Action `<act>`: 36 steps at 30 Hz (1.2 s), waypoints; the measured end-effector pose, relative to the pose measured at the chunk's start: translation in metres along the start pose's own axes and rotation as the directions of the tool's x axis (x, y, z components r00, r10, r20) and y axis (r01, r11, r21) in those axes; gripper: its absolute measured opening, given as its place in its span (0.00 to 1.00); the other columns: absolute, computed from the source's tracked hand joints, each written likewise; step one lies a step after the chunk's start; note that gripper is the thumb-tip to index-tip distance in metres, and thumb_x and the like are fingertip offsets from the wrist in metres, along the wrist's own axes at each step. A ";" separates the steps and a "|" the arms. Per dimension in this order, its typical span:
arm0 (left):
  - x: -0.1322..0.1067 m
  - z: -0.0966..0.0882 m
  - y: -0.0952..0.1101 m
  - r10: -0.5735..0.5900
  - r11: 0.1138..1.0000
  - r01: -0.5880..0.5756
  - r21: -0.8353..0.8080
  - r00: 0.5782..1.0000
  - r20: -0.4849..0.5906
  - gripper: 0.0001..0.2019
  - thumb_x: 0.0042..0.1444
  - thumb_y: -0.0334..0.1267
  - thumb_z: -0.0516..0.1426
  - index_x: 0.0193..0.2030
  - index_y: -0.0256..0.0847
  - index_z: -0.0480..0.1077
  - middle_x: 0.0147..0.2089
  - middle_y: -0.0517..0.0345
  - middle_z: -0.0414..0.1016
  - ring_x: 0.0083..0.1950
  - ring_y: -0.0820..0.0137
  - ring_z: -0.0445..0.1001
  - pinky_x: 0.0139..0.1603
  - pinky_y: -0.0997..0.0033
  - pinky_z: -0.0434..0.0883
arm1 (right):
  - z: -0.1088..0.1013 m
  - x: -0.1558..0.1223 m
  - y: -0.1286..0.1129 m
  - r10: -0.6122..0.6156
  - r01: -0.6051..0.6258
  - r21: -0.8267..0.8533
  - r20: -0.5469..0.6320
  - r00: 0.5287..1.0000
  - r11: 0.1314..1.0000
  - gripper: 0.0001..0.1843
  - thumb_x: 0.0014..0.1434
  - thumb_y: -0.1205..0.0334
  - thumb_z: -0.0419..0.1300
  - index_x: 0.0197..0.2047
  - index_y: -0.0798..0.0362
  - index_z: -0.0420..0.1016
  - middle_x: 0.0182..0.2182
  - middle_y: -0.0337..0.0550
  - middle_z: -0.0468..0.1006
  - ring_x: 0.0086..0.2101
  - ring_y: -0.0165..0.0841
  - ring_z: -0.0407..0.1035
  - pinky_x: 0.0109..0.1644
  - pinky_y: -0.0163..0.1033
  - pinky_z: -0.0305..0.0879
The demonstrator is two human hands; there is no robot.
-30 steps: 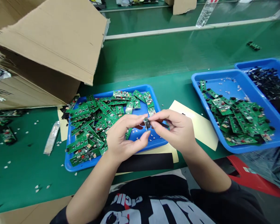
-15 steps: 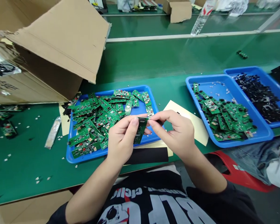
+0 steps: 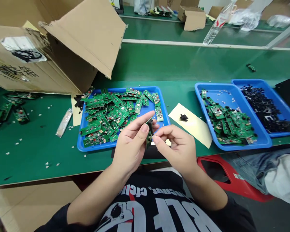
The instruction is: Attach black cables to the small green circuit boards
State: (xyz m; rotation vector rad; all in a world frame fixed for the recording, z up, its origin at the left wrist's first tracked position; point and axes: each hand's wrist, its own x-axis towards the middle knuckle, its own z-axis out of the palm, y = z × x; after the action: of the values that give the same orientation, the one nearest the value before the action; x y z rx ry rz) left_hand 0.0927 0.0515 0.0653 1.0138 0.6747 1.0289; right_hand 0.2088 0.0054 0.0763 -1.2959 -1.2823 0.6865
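My left hand (image 3: pixel 131 146) pinches a small green circuit board (image 3: pixel 149 135) with a black part at its top, held upright just in front of the table's near edge. My right hand (image 3: pixel 177 149) is closed in a pinch against the board's right side. Behind both hands lies a blue tray (image 3: pixel 164 111) piled with several green circuit boards (image 3: pixel 108 116). A small black part (image 3: pixel 183 117) rests on a pale yellow sheet (image 3: pixel 195 127) to the right.
An open cardboard box (image 3: pixel 62 48) stands at the back left. Two blue trays sit at the right, one with boards (image 3: pixel 228 120), one with black parts (image 3: pixel 265 108). Loose boards (image 3: pixel 4 111) lie far left. A red stool (image 3: pixel 232 180) and another person's knee (image 3: pixel 275 174) are lower right.
Both hands have drawn back toward me, from above the tray to the table's near edge. The board has turned edge-on in my left hand. The head view has tilted up.
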 end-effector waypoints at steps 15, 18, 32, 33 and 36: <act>-0.021 0.003 -0.003 0.350 0.893 -0.318 0.319 0.935 -0.049 0.14 0.63 0.45 0.52 0.51 0.48 0.73 0.47 0.55 0.78 0.51 0.64 0.76 0.53 0.58 0.74 | 0.001 -0.004 -0.017 -0.130 0.107 -0.148 -0.158 0.979 0.983 0.03 0.54 0.68 0.59 0.31 0.50 0.71 0.25 0.36 0.76 0.23 0.26 0.67 0.27 0.33 0.66; -0.022 0.002 -0.002 0.360 0.882 -0.329 0.337 0.932 -0.032 0.14 0.62 0.45 0.52 0.50 0.47 0.74 0.49 0.54 0.78 0.52 0.63 0.75 0.54 0.58 0.73 | -0.001 -0.005 -0.018 -0.251 0.203 -0.269 -0.158 0.955 0.941 0.04 0.56 0.68 0.58 0.32 0.50 0.71 0.27 0.37 0.76 0.24 0.26 0.67 0.28 0.35 0.67; -0.020 0.001 0.007 0.102 0.989 -0.099 0.109 0.995 -0.021 0.15 0.59 0.46 0.56 0.50 0.45 0.74 0.44 0.53 0.80 0.41 0.66 0.79 0.43 0.65 0.78 | -0.009 -0.003 -0.013 -0.393 0.359 -0.420 0.006 0.920 0.834 0.05 0.57 0.69 0.57 0.31 0.49 0.71 0.23 0.36 0.75 0.23 0.27 0.66 0.29 0.36 0.64; -0.019 0.001 0.007 0.087 0.993 -0.086 0.085 0.996 -0.013 0.16 0.59 0.46 0.56 0.51 0.46 0.74 0.44 0.52 0.80 0.42 0.66 0.79 0.43 0.65 0.78 | -0.008 -0.004 -0.014 -0.320 0.298 -0.360 -0.002 0.947 0.884 0.05 0.56 0.69 0.57 0.31 0.50 0.71 0.23 0.36 0.75 0.22 0.27 0.66 0.28 0.35 0.64; -0.017 -0.003 0.004 0.091 0.994 -0.094 0.059 0.995 0.039 0.15 0.59 0.44 0.57 0.52 0.49 0.72 0.48 0.53 0.79 0.46 0.66 0.78 0.46 0.66 0.77 | -0.005 -0.008 -0.015 -0.026 0.027 -0.091 0.007 1.000 0.995 0.03 0.54 0.66 0.59 0.29 0.51 0.70 0.21 0.34 0.71 0.20 0.25 0.63 0.25 0.33 0.63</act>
State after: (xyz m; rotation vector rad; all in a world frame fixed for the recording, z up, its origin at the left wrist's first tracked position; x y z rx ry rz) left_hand 0.0825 0.0374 0.0681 1.1231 0.6374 1.0731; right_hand 0.2077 -0.0067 0.0896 -1.3493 -1.3465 0.6193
